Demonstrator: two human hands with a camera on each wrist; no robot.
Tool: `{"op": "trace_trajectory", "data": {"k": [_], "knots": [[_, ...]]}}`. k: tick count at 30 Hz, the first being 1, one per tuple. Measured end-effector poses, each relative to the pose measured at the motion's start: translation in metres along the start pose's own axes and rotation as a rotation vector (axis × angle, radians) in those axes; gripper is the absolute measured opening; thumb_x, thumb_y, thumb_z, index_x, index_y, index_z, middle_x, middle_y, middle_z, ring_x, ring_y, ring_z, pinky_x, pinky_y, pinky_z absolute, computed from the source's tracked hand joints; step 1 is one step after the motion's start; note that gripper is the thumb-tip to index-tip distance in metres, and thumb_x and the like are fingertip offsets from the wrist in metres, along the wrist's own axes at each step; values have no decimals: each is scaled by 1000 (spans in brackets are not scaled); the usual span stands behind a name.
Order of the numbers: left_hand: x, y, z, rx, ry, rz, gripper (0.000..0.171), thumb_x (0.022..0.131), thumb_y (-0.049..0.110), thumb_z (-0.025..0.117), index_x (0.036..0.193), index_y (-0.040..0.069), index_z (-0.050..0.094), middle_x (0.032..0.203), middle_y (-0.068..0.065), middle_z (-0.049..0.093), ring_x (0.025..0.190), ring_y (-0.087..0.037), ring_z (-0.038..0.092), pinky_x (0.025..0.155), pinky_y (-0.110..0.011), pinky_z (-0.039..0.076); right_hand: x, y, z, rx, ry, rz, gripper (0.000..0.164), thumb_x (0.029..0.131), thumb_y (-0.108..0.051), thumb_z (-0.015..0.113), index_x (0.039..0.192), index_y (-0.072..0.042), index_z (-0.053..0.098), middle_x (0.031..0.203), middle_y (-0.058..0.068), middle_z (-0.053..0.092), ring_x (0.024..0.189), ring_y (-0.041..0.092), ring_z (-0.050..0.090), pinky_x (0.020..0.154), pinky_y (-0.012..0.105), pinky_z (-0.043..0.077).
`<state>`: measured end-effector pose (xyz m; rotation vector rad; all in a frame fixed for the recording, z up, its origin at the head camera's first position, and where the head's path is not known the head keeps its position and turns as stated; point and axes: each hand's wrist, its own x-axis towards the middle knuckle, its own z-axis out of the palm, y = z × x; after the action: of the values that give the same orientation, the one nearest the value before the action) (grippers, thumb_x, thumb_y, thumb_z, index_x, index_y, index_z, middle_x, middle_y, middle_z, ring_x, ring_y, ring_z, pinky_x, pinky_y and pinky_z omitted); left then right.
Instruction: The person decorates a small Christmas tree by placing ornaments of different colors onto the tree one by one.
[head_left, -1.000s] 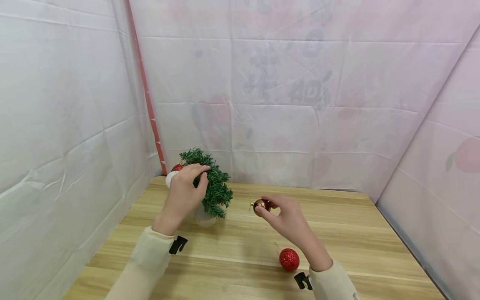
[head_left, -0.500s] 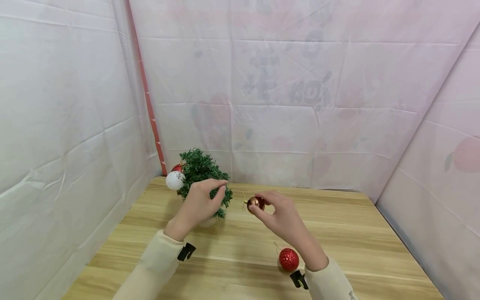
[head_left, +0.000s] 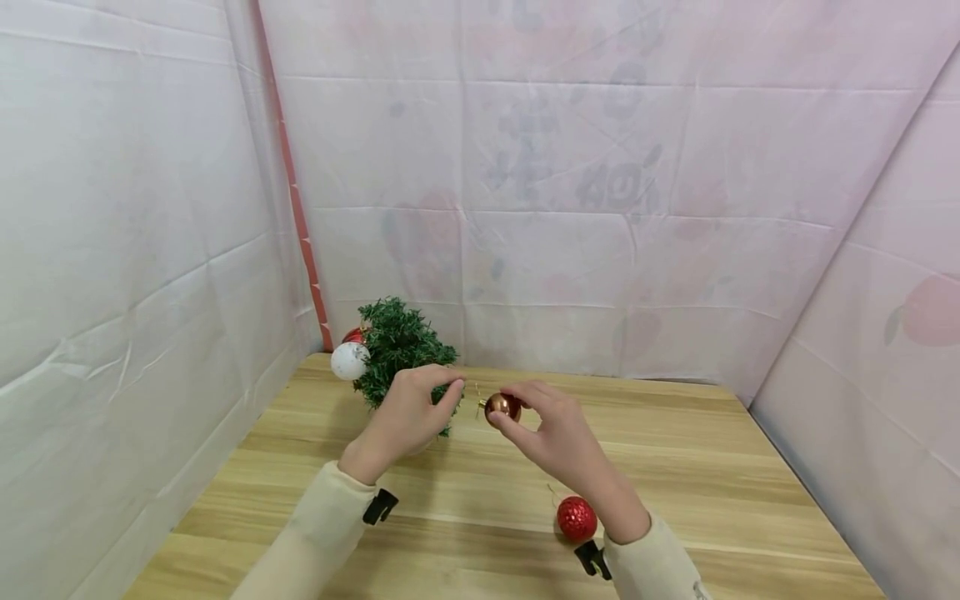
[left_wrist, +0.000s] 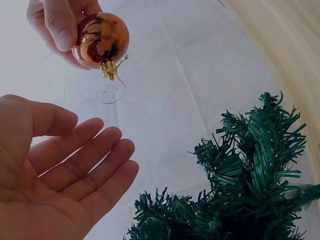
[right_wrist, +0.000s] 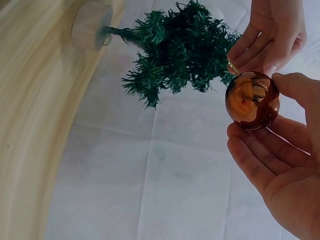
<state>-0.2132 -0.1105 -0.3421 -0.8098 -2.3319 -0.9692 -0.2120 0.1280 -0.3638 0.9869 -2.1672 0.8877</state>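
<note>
My right hand (head_left: 558, 437) holds a shiny copper-coloured Christmas ball (head_left: 502, 409) between thumb and fingers. The ball's gold cap and thread loop (left_wrist: 114, 90) point toward my left hand (head_left: 408, 417). That hand is empty, its fingers loosely extended with a gap to the loop, as the left wrist view shows. Behind it stands a small green artificial Christmas tree (head_left: 401, 337), partly covered by the hand in the head view. A white ball (head_left: 350, 361) and a red ball (head_left: 354, 336) hang at the tree's left side.
A glittery red ball (head_left: 577, 519) with a thread loop lies on the wooden table (head_left: 480, 550), near my right wrist. The tree's pale round base (right_wrist: 92, 26) shows in the right wrist view. White printed sheets (head_left: 555, 167) enclose the table at the back and sides.
My left hand has come away from the tree's upper part, moving right and down. The right hand has carried the copper ball a little left, so the two hands are closer together.
</note>
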Motion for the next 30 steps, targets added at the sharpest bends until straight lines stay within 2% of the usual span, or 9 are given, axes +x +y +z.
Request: {"op": "trace_trajectory", "data": {"k": [3, 6, 7, 11, 17, 22, 30], "knots": [[1, 1, 0, -6, -5, -14, 18, 102, 9, 67, 112, 5, 81, 110, -11, 80, 62, -11, 66, 75, -33, 60, 2, -3, -1, 10, -1, -3, 29, 92, -15, 83, 118, -7, 77, 111, 6, 79, 94, 16, 74, 79, 36, 63], [1, 2, 0, -4, -9, -28, 17, 102, 9, 67, 109, 6, 82, 110, -11, 80, 56, -6, 60, 74, -32, 59, 3, -5, 0, 15, -2, -18, 29, 91, -15, 84, 118, -7, 77, 112, 7, 79, 95, 18, 75, 78, 35, 64], [1, 3, 0, 0, -8, -32, 16, 102, 9, 67, 108, 6, 82, 109, -11, 80, 56, -7, 61, 74, -32, 59, 3, -6, 0, 17, -2, -21, 29, 91, -14, 84, 118, -7, 77, 112, 7, 79, 95, 18, 75, 78, 35, 64], [1, 3, 2, 17, 3, -35, 15, 102, 10, 68, 105, 6, 82, 106, -10, 81, 80, -15, 75, 79, -39, 63, 4, -8, 0, 16, -1, -29, 29, 91, -14, 84, 118, -6, 77, 111, 7, 79, 96, 18, 75, 78, 34, 63], [1, 4, 4, 9, 5, -47, 15, 101, 15, 72, 106, 6, 83, 105, -10, 81, 93, -23, 78, 84, -44, 64, 5, -10, 1, 21, 0, -51, 29, 91, -13, 84, 117, -5, 77, 111, 7, 78, 95, 18, 75, 79, 34, 63], [1, 4, 5, 24, 16, -35, 13, 100, 11, 71, 102, 5, 82, 102, -10, 81, 88, -22, 77, 81, -42, 64, 5, -10, 3, 15, -1, -56, 30, 92, -13, 83, 120, -6, 76, 114, 7, 78, 99, 19, 76, 80, 35, 64], [2, 3, 7, 44, 47, 17, 10, 99, 7, 71, 98, 5, 81, 97, -9, 80, 78, -18, 75, 74, -33, 62, 2, -9, 4, 30, -9, -49, 32, 91, -12, 84, 120, -5, 76, 114, 9, 78, 98, 20, 76, 81, 36, 64]]}}
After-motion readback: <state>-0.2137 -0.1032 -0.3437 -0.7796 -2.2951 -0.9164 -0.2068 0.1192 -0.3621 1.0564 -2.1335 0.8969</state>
